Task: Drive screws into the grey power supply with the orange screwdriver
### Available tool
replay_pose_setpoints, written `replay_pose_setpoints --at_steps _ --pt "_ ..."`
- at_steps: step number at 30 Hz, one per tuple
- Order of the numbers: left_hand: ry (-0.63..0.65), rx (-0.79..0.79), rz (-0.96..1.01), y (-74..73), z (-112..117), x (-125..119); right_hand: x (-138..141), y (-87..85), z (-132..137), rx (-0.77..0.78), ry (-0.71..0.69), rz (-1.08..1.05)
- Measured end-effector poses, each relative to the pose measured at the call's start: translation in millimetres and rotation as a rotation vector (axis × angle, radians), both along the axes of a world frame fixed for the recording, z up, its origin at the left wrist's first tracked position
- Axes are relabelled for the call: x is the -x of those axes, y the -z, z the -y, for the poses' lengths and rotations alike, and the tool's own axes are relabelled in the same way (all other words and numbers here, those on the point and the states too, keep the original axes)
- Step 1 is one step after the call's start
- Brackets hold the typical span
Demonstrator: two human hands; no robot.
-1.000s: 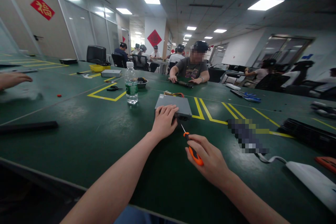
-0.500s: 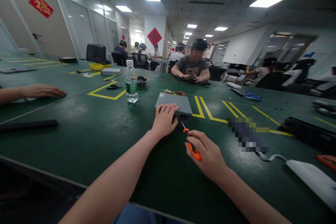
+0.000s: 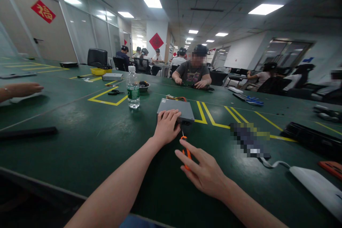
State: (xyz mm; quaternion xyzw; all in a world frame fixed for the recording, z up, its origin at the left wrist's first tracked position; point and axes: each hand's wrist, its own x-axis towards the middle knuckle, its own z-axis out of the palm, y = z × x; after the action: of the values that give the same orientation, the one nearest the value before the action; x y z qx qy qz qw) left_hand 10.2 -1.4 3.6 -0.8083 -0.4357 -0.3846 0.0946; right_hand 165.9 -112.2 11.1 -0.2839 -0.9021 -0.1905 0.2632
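Observation:
A grey metal computer power supply (image 3: 177, 108) lies on the green table, with a bundle of coloured wires (image 3: 176, 98) at its far side. My left hand (image 3: 168, 124) grips its near left corner, fingers across the top and the thumb side down the near face. In my right hand (image 3: 200, 165) is an orange and black screwdriver (image 3: 187, 154), its thin shaft pointing up at the near face below the socket. The fingers of that hand are fairly straight along the handle. Whether the tip touches a screw I cannot tell.
A water bottle (image 3: 133, 89) stands left of the power supply, with a metal bowl (image 3: 143, 86) behind it. To the right lie a blurred-out dark object (image 3: 248, 140), a white device (image 3: 315, 185) and a black part (image 3: 312, 135). Opposite sits a co-worker (image 3: 193, 71); another person's hand (image 3: 25, 89) is at left.
My right hand has shifted left and its fingers have straightened along the screwdriver, which now stands more upright. My left hand stays on the power supply. The other person's hand at left has drawn back.

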Motion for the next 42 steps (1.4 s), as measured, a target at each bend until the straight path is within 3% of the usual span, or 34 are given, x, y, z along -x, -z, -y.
replay_pose_setpoints --at_steps 3,10,18,26,34,42 --pt "0.003 0.004 0.004 -1.1 0.9 0.2 2.3 -4.1 -1.9 -0.075 -0.074 0.03" --pt "0.012 0.014 0.013 -1.7 1.5 0.6 0.3 -6.6 1.8 0.098 -0.083 -0.003" --pt "0.002 0.005 0.002 -1.5 1.5 0.6 4.4 2.9 -3.9 -0.024 -0.086 -0.106" --pt "-0.001 0.012 0.002 -0.2 -0.2 0.0 4.7 0.5 -0.2 0.091 -0.049 -0.061" --pt "0.007 -0.017 0.013 2.0 -2.7 -0.2 4.6 3.6 -5.4 -0.097 -0.095 -0.122" --pt "0.0 -0.02 0.016 2.9 -3.0 -0.9 4.4 1.5 -1.2 0.028 -0.06 -0.058"
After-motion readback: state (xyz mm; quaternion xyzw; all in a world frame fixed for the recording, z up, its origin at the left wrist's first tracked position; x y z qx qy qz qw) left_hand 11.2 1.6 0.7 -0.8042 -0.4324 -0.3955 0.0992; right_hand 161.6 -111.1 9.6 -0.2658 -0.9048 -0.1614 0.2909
